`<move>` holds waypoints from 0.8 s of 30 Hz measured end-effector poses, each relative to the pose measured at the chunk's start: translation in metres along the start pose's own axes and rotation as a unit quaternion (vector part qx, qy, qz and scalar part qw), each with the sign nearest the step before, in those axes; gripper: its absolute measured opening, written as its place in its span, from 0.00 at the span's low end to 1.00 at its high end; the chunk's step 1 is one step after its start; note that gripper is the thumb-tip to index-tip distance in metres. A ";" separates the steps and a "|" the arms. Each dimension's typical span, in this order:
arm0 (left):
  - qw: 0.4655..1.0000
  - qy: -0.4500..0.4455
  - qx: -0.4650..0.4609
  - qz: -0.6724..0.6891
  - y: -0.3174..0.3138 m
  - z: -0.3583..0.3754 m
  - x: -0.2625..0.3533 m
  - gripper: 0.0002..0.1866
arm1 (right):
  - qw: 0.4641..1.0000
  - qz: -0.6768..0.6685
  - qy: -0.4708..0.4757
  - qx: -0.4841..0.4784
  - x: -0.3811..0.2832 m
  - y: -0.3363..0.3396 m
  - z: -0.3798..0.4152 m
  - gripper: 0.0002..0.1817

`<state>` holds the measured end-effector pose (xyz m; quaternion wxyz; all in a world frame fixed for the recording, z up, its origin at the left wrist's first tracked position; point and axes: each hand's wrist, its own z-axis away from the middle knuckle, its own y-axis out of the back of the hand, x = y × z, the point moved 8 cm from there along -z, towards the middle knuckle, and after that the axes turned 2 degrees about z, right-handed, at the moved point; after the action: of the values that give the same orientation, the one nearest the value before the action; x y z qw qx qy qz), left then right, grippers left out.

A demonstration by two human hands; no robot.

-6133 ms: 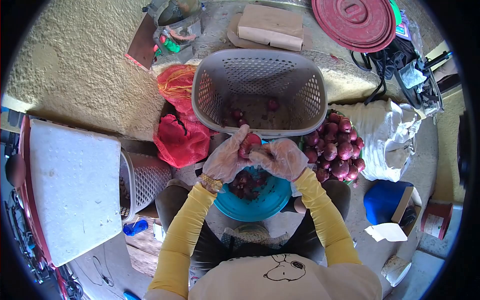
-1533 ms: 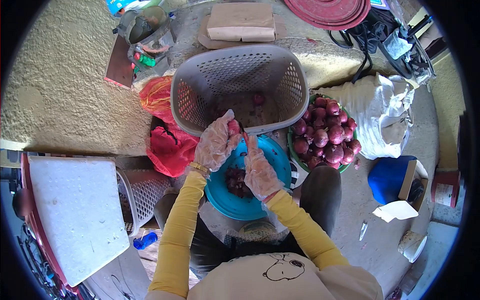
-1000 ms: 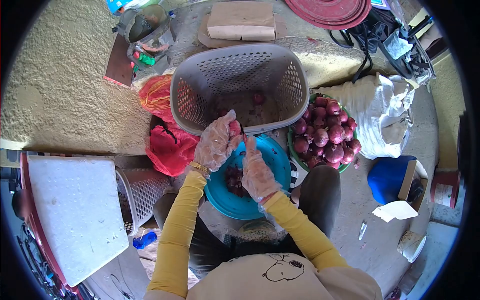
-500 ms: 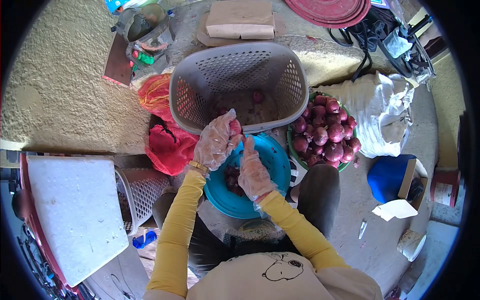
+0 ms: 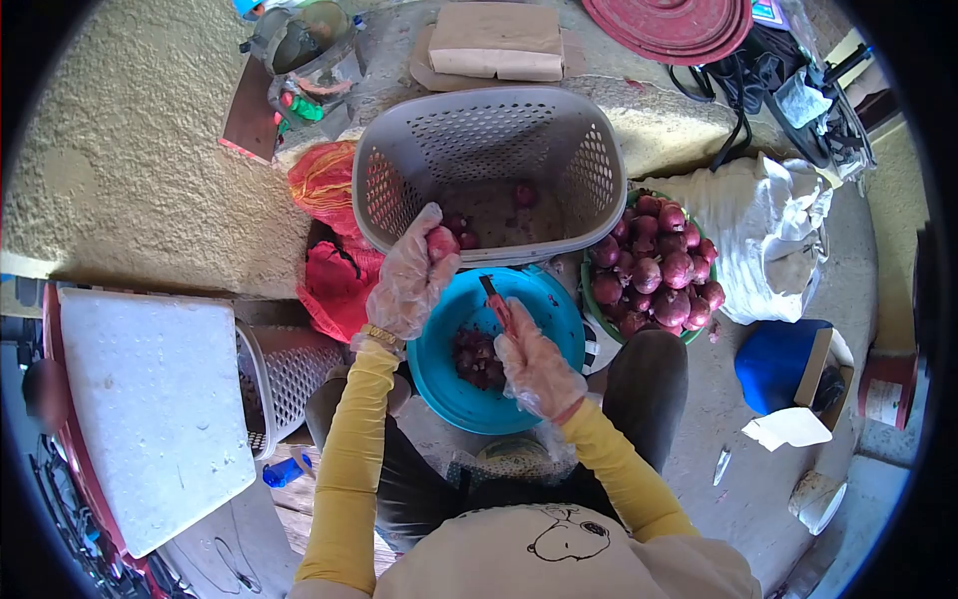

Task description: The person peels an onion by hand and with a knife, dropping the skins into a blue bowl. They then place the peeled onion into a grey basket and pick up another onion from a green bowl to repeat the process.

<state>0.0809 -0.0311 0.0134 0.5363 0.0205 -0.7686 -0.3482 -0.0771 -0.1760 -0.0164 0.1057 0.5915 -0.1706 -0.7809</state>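
onion [image 5: 440, 244] in left hand [image 5: 401, 290], label [image 5: 882, 401] on red tub [image 5: 891, 366] illegible

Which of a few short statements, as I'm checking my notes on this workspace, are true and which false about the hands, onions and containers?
1. The left hand holds a red onion. True.
2. The right hand is empty. False: it grips a red-handled tool.
3. Dark scraps lie in the blue basin. True.
4. The grey basket holds nothing. False: a few onions lie in it.
5. The onion pile sits to the right of the grey basket in the view. True.
6. Both hands are bare. False: both wear clear gloves.
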 end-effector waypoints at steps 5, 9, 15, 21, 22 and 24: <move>0.980 -0.006 -0.037 0.196 0.016 0.005 0.010 0.34 | 0.931 0.353 0.017 -0.092 0.012 -0.002 0.005 0.32; 0.925 0.129 -0.230 0.273 -0.003 0.033 0.024 0.35 | 0.891 0.441 0.103 -0.035 -0.003 0.007 0.007 0.34; 0.917 0.091 -0.379 0.083 -0.051 0.064 0.020 0.42 | 0.870 0.463 0.168 0.011 -0.012 0.010 0.008 0.32; 0.919 0.077 -0.378 -0.086 -0.064 0.072 -0.007 0.41 | 0.887 0.443 0.123 -0.048 -0.017 0.014 0.012 0.32; 0.919 0.078 -0.377 -0.086 -0.061 0.072 -0.008 0.41 | 0.886 0.444 0.118 -0.057 -0.018 0.016 0.013 0.32; 0.905 0.144 -0.393 -0.080 -0.053 0.075 -0.018 0.44 | 0.886 0.446 0.113 -0.065 -0.017 0.021 0.015 0.32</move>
<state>0.0072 -0.0255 -0.0448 0.5757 -0.0807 -0.4799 -0.6571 -0.0877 -0.1867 0.0100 0.4996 0.5289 -0.3524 -0.5887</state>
